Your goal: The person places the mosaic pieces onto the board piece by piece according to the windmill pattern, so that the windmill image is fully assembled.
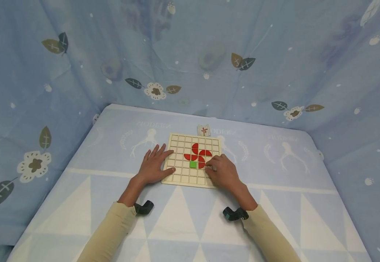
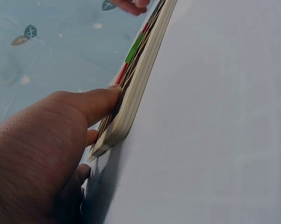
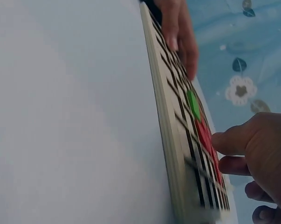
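Note:
A pale wooden grid board (image 1: 180, 178) lies on the table. Several red curved pieces (image 1: 194, 148) form a pinwheel on it, and a green square piece (image 1: 193, 165) sits just below their centre. My left hand (image 1: 152, 165) rests along the board's left side, fingers spread, its thumb and a fingertip over the edge. On the other side, my right hand (image 1: 223, 171) has bent fingers, thumb and index tips beside the lower right red piece (image 1: 201, 162). In the right wrist view these fingertips touch the red area (image 3: 204, 135); whether they pinch a piece is hidden.
A small pattern card (image 1: 204, 130) showing a red pinwheel on a grid lies just behind the board. The table (image 1: 177, 225) has a pale patterned cloth. Blue printed fabric (image 1: 190, 47) surrounds its back and sides. A black wrist device (image 1: 144, 207) sits at each sleeve.

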A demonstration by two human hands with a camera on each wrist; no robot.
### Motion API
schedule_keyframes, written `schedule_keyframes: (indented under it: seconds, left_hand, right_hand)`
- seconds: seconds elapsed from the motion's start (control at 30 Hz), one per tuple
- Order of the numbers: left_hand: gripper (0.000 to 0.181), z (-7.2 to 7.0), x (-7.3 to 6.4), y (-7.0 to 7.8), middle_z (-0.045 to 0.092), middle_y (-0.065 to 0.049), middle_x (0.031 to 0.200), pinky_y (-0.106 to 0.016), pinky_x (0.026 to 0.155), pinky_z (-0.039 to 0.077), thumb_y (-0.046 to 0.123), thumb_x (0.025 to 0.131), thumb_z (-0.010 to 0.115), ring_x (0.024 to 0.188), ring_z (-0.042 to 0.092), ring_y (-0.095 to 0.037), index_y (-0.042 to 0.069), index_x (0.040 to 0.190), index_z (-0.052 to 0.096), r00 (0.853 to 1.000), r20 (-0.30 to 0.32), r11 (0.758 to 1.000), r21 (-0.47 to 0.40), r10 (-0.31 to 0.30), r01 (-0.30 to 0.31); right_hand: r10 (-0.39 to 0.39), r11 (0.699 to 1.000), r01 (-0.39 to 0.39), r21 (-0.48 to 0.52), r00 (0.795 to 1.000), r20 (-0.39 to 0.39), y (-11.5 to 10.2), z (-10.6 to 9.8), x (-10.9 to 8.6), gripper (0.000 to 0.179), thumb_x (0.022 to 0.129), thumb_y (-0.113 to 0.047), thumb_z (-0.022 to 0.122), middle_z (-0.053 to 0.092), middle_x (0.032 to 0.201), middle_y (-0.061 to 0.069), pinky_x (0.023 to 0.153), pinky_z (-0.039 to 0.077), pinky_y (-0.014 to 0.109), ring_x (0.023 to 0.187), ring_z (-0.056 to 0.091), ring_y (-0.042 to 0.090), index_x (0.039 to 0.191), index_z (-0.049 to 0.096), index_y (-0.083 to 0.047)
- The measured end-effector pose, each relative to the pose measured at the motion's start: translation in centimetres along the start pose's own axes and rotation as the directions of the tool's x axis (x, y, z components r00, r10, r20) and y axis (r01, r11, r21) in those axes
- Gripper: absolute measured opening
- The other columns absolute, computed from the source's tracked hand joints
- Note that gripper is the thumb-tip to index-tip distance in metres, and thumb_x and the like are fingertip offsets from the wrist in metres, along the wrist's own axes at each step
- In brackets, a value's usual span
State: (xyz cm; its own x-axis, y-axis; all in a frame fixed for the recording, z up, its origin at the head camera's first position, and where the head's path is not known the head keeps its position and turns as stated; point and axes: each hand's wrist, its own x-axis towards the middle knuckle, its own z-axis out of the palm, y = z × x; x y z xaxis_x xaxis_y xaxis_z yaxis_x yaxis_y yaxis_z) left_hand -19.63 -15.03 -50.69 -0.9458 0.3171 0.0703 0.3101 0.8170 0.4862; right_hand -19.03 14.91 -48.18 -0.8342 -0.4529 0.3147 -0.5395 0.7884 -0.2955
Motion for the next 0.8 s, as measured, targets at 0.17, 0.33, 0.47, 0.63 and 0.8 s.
schedule_keyframes:
  seconds: [0.17, 0.33, 0.47, 0.63, 0.8]
  left_hand:
    - [0.071, 0.0, -0.1, 0.1, 0.021, -0.015, 0.16, -0.058, 0.114, 0.005, 0.051, 0.09, 0.062, 0.148, 0.009, -0.036, 0.017, 0.15, 0.044, 1.0, 0.002, 1.0, 0.002, -0.004, 0.004]
    - [0.071, -0.2, -0.3, 0.2, 0.021, -0.016, 0.16, -0.058, 0.114, 0.005, 0.05, 0.09, 0.063, 0.148, 0.009, -0.037, 0.015, 0.149, 0.044, 1.0, 0.0, 1.0, -0.001, -0.005, 0.005]
    - [0.071, -0.3, -0.3, 0.2, 0.021, -0.017, 0.16, -0.058, 0.114, 0.005, 0.05, 0.09, 0.063, 0.148, 0.009, -0.037, 0.015, 0.149, 0.044, 1.0, 0.003, 1.0, -0.002, -0.004, 0.004]
    - [0.072, -0.3, -0.2, 0.3, 0.021, -0.016, 0.16, -0.058, 0.114, 0.005, 0.051, 0.09, 0.063, 0.148, 0.009, -0.036, 0.016, 0.15, 0.044, 1.0, 0.005, 1.0, 0.002, -0.007, 0.007]
    - [0.072, -0.4, -0.1, 0.5, 0.021, -0.016, 0.16, -0.058, 0.114, 0.004, 0.05, 0.09, 0.063, 0.148, 0.009, -0.036, 0.016, 0.15, 0.043, 1.0, 0.008, 1.0, -0.002, -0.011, 0.011]
  right_hand:
    - [0.03, 1.0, -0.03, 0.003, 0.999, -0.029, 2.2, -1.4, -2.6, 0.009, 0.081, -0.013, 0.081, 0.068, 0.09, 0.0, 0.063, 0.044, 0.033, 0.078, 0.051, 0.019, 0.089, 0.077, -0.013]
    - [0.023, 1.0, -0.024, -0.007, 0.999, -0.033, 3.5, -2.2, -4.5, 0.013, 0.079, -0.015, 0.083, 0.07, 0.094, 0.003, 0.068, 0.044, 0.036, 0.081, 0.053, 0.023, 0.09, 0.079, -0.01]
    - [0.051, 0.998, -0.051, -0.031, 0.999, -0.021, 3.6, -2.6, -5.2, 0.016, 0.078, -0.016, 0.085, 0.071, 0.094, 0.003, 0.066, 0.043, 0.036, 0.079, 0.054, 0.022, 0.092, 0.08, -0.01]
    - [-0.001, 0.998, -0.001, -0.057, 0.999, -0.042, 4.1, -2.8, -4.9, 0.012, 0.075, -0.014, 0.085, 0.071, 0.087, 0.0, 0.062, 0.041, 0.034, 0.073, 0.052, 0.02, 0.085, 0.08, -0.012]
    - [-0.08, 0.992, 0.071, -0.108, 0.994, -0.077, 4.7, -3.3, -4.2, 0.01, 0.072, -0.015, 0.084, 0.071, 0.084, 0.0, 0.06, 0.041, 0.035, 0.07, 0.052, 0.02, 0.079, 0.078, -0.013]
